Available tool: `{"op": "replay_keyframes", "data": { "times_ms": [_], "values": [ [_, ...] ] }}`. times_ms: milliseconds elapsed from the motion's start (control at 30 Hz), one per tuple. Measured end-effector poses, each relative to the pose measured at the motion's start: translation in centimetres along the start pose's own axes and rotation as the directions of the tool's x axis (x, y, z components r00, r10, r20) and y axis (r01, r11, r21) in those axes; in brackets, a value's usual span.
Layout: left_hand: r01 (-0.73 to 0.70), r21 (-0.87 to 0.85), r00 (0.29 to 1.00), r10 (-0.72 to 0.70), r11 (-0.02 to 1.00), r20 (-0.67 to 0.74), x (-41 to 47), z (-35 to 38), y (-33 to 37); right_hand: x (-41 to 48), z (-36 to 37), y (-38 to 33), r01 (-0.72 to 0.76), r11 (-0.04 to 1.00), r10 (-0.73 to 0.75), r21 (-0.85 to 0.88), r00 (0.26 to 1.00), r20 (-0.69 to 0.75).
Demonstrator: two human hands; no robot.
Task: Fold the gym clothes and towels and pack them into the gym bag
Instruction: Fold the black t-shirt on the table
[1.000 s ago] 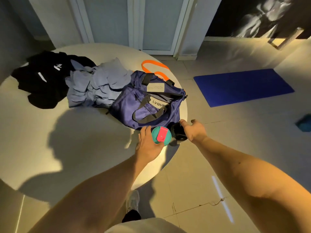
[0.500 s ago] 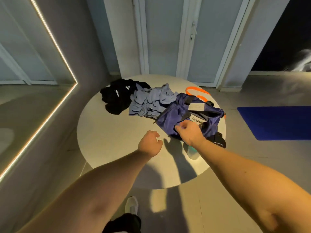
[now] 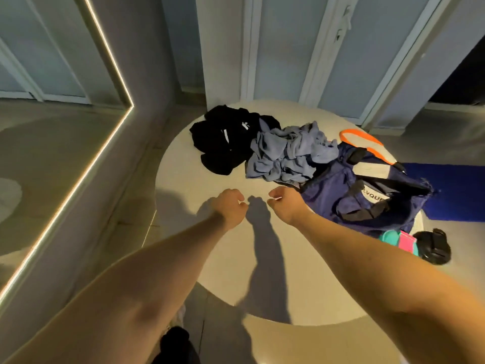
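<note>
Currently the gym bag [image 3: 333, 190] lies slumped on its side on the right part of the round table [image 3: 288, 285]. It is navy with black handles and a white label. An orange strap [image 3: 367, 143] loops out from its far end. The bag's opening is not shown clearly, so what is in it cannot be told.

No clothing is seen in the bag. A crumpled blue-grey pile of clothes [image 3: 286, 156] lies unfolded on the tabletop and touches the bag's left side. A black garment [image 3: 223, 143], also unfolded, lies against the left side of that pile, near the far left rim.

Left hand [image 3: 231, 206]: raised over the middle of the table, fingers loosely curled, holding nothing. Right hand [image 3: 287, 203]: beside it, just left of the bag, fingers also loosely curled. A small pale glint shows at its fingertips, but whether it pinches anything cannot be told. The two hands are near each other but apart.

Edges: the bag's right end reaches the right rim of the table. A bottle [image 3: 401, 240] with a teal and pink lid stands at that rim, just in front of the bag. A black strapped item [image 3: 433, 246] sits beside the bottle, at or just past the rim.

Open room: bare tabletop runs from the hands to the near rim and across the left side. Floor lies between the table and the left wall, which carries a light strip [image 3: 78, 174]. A blue mat [image 3: 456, 190] lies on the floor beyond the bag.
</note>
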State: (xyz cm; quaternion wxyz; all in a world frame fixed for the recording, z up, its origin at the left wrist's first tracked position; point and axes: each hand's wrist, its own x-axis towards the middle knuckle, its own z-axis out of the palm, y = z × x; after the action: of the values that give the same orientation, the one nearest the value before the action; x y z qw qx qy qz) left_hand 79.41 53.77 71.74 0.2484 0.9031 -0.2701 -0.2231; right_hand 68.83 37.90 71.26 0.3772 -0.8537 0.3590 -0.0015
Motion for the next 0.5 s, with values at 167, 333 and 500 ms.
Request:
{"op": "replay_keyframes", "data": {
  "times_ms": [167,333,500],
  "values": [
    [-0.099,0.066,0.992,0.093,0.993,0.090,8.2,-4.9,-4.9,5.8,5.8,-5.3,-0.156,0.988,0.156,0.005,0.987,-0.043],
    [-0.155,0.030,0.982,0.151,0.987,0.113,16.7,-6.0,-8.3,11.3,8.7,-8.2,-0.228,0.973,0.229,0.024,0.971,-0.068],
    [-0.195,-0.022,0.977,0.196,0.981,0.081,22.9,-5.8,-9.7,16.6,10.5,-8.5,-0.191,0.981,0.194,0.029,0.972,-0.130]
  ]
}}
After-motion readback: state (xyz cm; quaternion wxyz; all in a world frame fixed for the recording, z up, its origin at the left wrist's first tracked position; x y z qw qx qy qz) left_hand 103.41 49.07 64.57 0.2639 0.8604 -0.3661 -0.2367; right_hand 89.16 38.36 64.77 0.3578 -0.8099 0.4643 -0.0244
